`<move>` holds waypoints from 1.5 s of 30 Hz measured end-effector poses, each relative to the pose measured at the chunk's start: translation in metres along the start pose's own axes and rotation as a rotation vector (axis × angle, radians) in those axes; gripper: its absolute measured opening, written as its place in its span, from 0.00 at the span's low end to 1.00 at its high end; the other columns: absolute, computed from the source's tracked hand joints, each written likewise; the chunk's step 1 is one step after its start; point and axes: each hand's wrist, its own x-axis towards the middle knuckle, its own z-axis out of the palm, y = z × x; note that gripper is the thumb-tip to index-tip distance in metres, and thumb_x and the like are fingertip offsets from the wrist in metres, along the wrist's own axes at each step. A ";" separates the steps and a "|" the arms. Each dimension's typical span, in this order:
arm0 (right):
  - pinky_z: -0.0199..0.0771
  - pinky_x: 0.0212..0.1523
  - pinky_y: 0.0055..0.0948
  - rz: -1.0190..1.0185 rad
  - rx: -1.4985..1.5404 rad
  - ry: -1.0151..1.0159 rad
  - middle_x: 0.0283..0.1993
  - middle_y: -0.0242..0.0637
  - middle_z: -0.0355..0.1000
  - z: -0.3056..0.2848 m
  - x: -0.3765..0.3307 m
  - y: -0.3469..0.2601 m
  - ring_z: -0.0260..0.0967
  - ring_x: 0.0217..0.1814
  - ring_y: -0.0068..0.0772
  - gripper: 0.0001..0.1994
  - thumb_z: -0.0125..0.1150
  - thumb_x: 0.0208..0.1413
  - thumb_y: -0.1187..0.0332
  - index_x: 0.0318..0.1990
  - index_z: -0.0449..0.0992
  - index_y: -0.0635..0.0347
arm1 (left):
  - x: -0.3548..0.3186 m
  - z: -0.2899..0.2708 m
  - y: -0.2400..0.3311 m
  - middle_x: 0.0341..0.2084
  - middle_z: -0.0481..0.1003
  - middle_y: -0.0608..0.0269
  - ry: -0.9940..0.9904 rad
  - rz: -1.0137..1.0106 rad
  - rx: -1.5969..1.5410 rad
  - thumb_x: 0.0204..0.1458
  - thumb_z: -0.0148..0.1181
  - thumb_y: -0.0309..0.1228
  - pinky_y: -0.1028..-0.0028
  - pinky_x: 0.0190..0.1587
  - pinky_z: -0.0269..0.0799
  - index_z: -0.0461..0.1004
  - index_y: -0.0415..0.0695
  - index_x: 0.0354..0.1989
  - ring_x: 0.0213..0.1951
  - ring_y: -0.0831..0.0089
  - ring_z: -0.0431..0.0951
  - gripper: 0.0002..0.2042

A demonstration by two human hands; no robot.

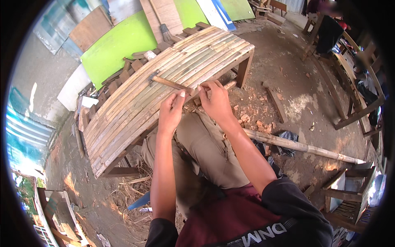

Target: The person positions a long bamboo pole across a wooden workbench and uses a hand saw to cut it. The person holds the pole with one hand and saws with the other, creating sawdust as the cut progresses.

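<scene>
Left hand (170, 110) and right hand (216, 99) hanging at the near edge of a long counter of pale split-bamboo slats (123, 111), slightly apart, fingertips bunching toward each other. Can't tell if either is pinching something small; fingers are hiding it. Claw hammer with a brown wooden handle (168, 83) lying on the slats, metal head pointing away to the left, handle end sitting between the 2 hands. 1 long round bamboo pole (304, 147) lying to the right, reddish broken brick chunks (260, 125) scattering near it.
</scene>
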 end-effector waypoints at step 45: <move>0.77 0.49 0.44 -0.605 -0.096 -1.998 0.41 0.57 0.78 0.242 -0.472 -0.254 0.79 0.47 0.54 0.21 0.72 0.53 0.58 0.41 0.78 0.73 | -0.599 -0.059 -0.166 0.38 0.81 0.62 1.993 -0.484 -0.229 0.64 0.59 0.32 0.75 0.43 0.74 0.76 0.40 0.46 0.40 0.76 0.79 0.09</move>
